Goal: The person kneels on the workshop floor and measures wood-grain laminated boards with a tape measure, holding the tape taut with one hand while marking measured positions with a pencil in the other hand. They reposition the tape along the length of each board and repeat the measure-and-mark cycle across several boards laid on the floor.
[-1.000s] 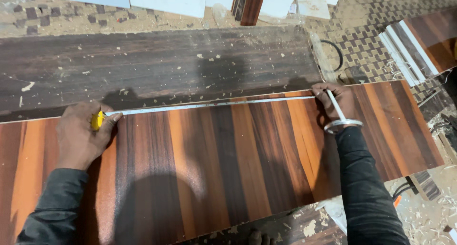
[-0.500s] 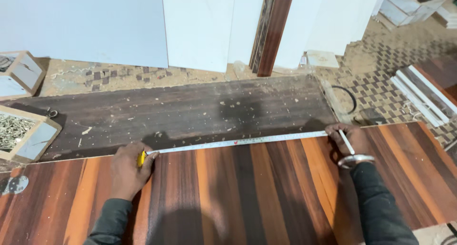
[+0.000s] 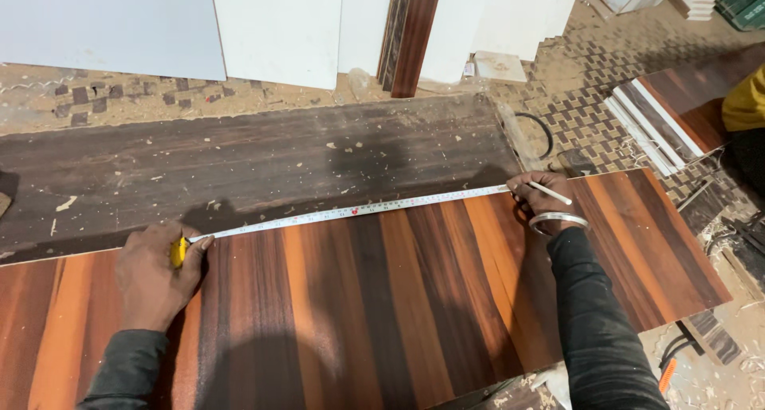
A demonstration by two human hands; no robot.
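1. Compared with the earlier views, the head camera has risen and pulled back: more of the dusty floor [image 3: 239, 163] and the white panels [image 3: 271, 27] leaning at the far side now show. The hands have kept their places along the board's far edge, so the measurement looks held rather than moved on.
2. The tape measure [image 3: 351, 211] lies stretched along the far edge of the striped brown laminate board [image 3: 398, 298], its blade flat and straight between the two hands.
3. Left hand [image 3: 155, 278]: palm down on the board, fingers curled shut around the yellow tape case [image 3: 178, 252], pinning it at the near-left end.
4. Right hand [image 3: 542, 203]: resting at the blade's far end, fingers pinched closed on a pencil [image 3: 551, 192] whose tip sits by the blade; a metal bangle [image 3: 558, 221] circles the wrist.
5. Both forearms, in dark sleeves, reach forward across the board, well apart.
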